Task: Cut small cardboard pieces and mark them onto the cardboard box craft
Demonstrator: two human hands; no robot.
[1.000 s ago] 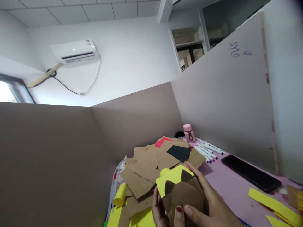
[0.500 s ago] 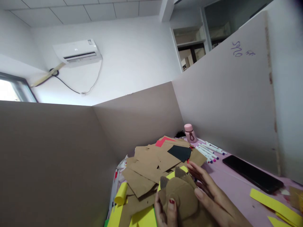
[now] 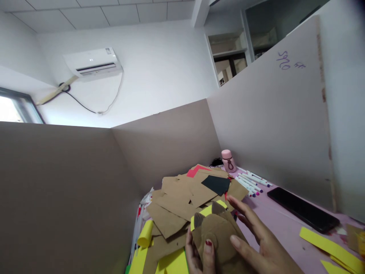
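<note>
A brown paper cut-out [image 3: 218, 234] shaped like an animal head with two darker ears is low in the middle of the view. My left hand [image 3: 199, 257] grips its lower left edge, thumb on top. My right hand [image 3: 261, 241] lies against its right side with the fingers stretched out and spread. A yellow sheet [image 3: 205, 211] shows just behind the cut-out.
A heap of brown paper pieces [image 3: 182, 199] with a black piece [image 3: 216, 184] and a red piece [image 3: 194, 171] lies behind. Markers [image 3: 252, 182], a pink bottle [image 3: 228, 160] and a black phone [image 3: 302, 208] sit on the pink desk [image 3: 281, 228]. Yellow strips [image 3: 332, 247] lie right. Partition walls enclose the desk.
The yellow sheet that was in front a second ago is now behind the brown cut-out. My right hand's fingers have spread and shifted slightly along the cut-out's right side.
</note>
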